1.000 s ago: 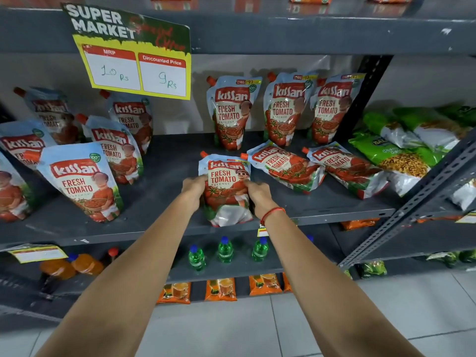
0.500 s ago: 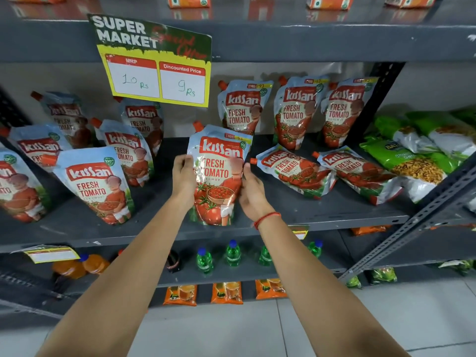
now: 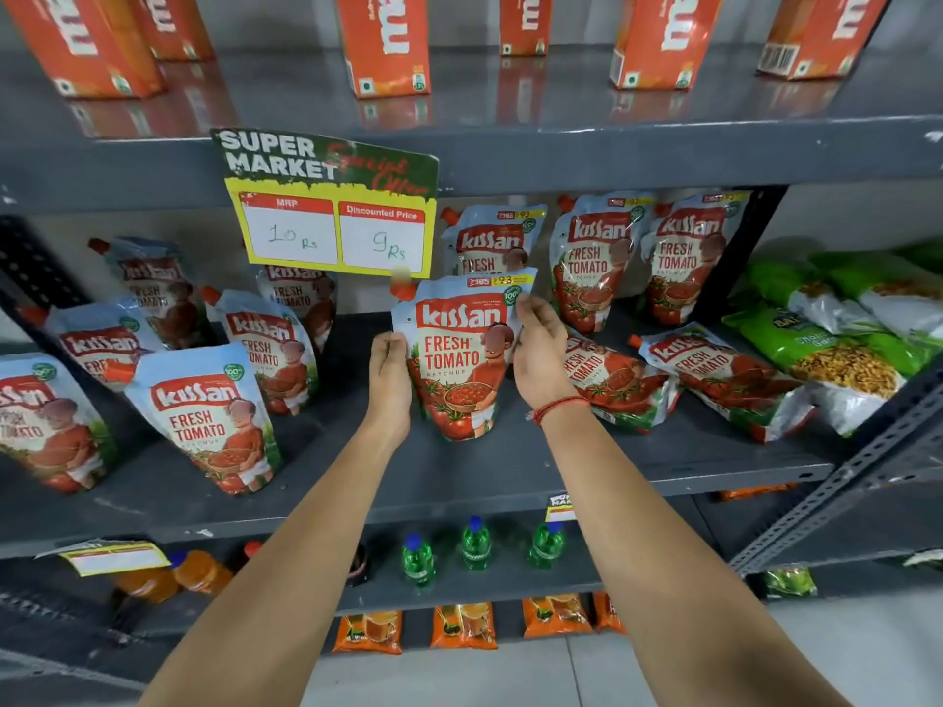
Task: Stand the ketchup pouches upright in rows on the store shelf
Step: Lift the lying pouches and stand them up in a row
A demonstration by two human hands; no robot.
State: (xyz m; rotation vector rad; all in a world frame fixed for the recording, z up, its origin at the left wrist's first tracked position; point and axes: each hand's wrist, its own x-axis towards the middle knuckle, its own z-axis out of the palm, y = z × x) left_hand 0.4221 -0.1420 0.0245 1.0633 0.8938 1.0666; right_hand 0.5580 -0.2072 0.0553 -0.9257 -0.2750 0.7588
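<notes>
- held pouch stands upright mid shelf, label facing out, base on the shelf deck, orange spout at its top left corner
- left hand pinches the pouch's left edge, fingers curled in, thumb side toward the pack
- right hand grips the right edge up near the top corner, fingertips pinching the pack; red thread band on that wrist
- both grips are pressed on the pouch, one per side
- behind it, 3 back pouches stand upright along the rear wall; the leftmost is partly hidden by the held one
- right of the hands, 2 flat pouches lie on their backs, spouts pointing left, 1 just beside the right hand
- left side: left pouches stand upright in staggered rows, front ones near the shelf edge, rear ones leaning a bit
- price sign hangs from the upper shelf lip, reads 10 rs / 9 rs; its lower right corner sits just above the held pouch's spout
- green snack bags lie far right on the same shelf
- orange cartons stand on the shelf above
- green bottles & orange bottles on the shelf below
</notes>
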